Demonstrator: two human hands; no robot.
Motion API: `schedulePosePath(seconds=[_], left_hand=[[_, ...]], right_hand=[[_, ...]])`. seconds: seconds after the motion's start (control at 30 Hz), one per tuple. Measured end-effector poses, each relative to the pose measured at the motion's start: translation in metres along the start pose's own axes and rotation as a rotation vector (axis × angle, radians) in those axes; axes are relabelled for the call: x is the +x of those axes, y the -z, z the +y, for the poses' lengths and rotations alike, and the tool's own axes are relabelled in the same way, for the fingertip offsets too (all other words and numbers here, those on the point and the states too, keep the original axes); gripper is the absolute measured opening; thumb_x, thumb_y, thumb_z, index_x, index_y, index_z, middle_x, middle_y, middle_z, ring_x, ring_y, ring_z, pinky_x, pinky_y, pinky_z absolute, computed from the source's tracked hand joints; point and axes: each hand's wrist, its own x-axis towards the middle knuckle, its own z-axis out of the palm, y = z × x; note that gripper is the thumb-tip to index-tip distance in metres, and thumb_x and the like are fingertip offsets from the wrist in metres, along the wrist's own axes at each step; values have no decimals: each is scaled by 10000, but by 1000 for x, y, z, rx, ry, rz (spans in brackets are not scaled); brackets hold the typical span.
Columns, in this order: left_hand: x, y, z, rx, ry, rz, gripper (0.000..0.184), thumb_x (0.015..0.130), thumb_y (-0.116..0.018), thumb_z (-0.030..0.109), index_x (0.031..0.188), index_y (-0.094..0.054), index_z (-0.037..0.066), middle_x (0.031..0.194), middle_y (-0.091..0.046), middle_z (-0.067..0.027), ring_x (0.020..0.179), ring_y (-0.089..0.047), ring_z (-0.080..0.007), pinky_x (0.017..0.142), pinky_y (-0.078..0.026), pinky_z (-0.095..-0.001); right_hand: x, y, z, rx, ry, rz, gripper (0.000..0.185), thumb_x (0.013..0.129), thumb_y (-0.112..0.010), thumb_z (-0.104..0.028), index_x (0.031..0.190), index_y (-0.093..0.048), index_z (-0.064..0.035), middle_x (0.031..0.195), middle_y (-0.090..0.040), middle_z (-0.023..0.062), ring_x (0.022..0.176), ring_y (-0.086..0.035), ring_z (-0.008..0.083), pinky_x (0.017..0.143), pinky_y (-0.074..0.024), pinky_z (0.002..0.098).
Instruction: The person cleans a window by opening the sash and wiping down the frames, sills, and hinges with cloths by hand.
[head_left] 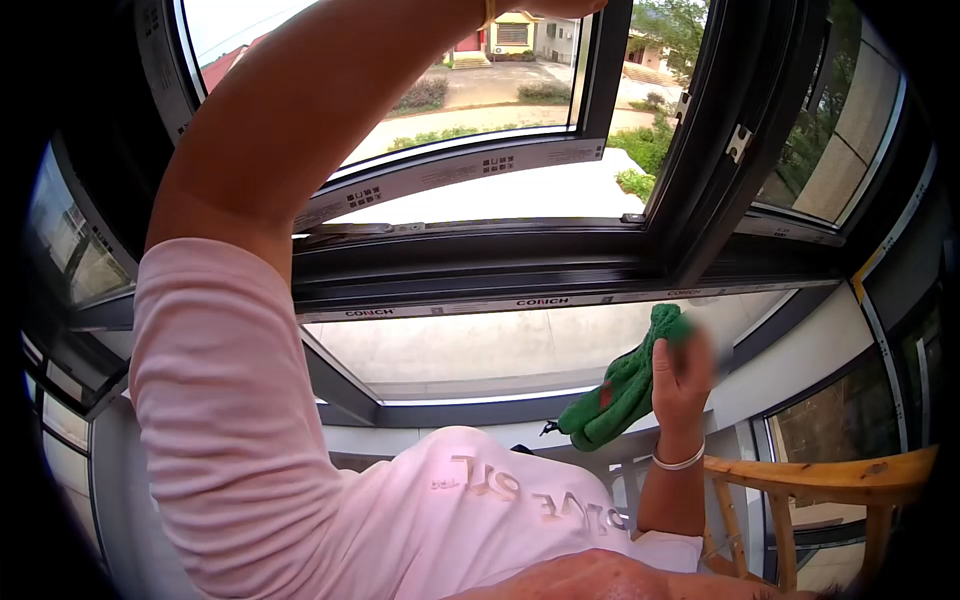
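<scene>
My right hand [688, 380], with a bracelet at the wrist, is closed around a green fluffy cloth [610, 402] below the window. The cloth hangs down to the left, bunched up, with a small black tip at its lower end. My left arm is raised across the view. Only the edge of my left hand [562, 6] shows at the top, near the upper part of the open window sash [598, 85]; its fingers are out of sight.
The dark window frame [470, 262] crosses the view, with printed protective film along it. A smaller fixed pane [450, 355] lies below. A wooden chair [820, 475] stands at the lower right. Buildings and bushes show outside.
</scene>
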Motion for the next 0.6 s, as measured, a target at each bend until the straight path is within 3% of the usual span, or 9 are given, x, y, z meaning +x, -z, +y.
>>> schedulePosePath(seconds=[0.1,0.17,0.23,0.3,0.4,0.43,0.5,0.57,0.6], left_hand=[[-75,22,14,-75,-112,-140,369,825,-676,131,1180,-577,105,1210,-562,-78,1191,-509,-233,1026,-380,-425],[-122,43,27,-96,-105,-480,400,884,-643,202,1274,-573,149,1298,-567,-71,1275,-482,-227,1120,-326,-448],[-188,19,40,-41,-217,-183,484,874,-725,308,1271,-580,71,1330,-542,-130,1332,-464,-265,1148,-350,-402],[-224,32,60,-92,-155,-356,452,924,-701,286,1334,-561,156,1404,-518,-52,1376,-427,-193,1198,-303,-396],[-265,25,83,-151,-83,-489,629,954,-634,456,1494,-418,217,1526,-409,-27,1441,-343,-188,1250,-209,-405],[-275,21,87,-166,-47,-523,634,970,-592,495,1518,-392,249,1553,-383,-16,1458,-319,-181,1259,-183,-403],[-290,6,91,-76,-48,-528,625,984,-541,523,1536,-359,291,1577,-357,1,1474,-295,-171,1264,-135,-412],[-298,-3,94,13,-49,-530,618,999,-490,551,1553,-326,333,1600,-331,18,1489,-271,-161,1270,-88,-421],[-299,-4,97,41,-23,-549,606,1005,-467,556,1556,-314,355,1616,-307,27,1500,-252,-155,1267,-49,-436]], right_hand=[[31,-10,-11,37,23,16,142,913,-695,-20,1050,-683,13,979,-591,76,721,-569,144,615,-463,259],[62,-18,-24,-90,103,-15,143,906,-729,-57,1038,-696,-12,979,-590,58,718,-571,128,607,-463,253],[93,-34,-30,-76,102,-61,152,904,-730,-92,1021,-687,-5,922,-595,87,735,-597,208,653,-491,309],[123,-52,-35,-229,37,-127,226,904,-717,-190,954,-661,23,874,-606,182,799,-613,370,718,-505,400],[165,-90,-11,-340,-110,-238,377,949,-596,-337,906,-648,33,870,-661,249,841,-632,459,801,-503,479],[181,-101,6,-410,-207,-290,407,960,-496,-336,903,-642,40,901,-657,276,862,-625,471,821,-496,497],[210,-121,59,-522,-138,-397,406,932,-468,-302,937,-644,64,937,-651,310,888,-638,462,829,-494,506],[229,-134,69,-217,-580,-507,360,902,-476,-216,944,-664,87,980,-654,323,911,-650,445,824,-500,499],[239,-139,75,-561,-313,-688,312,899,-496,-181,907,-678,73,950,-664,292,872,-659,422,783,-507,485]])
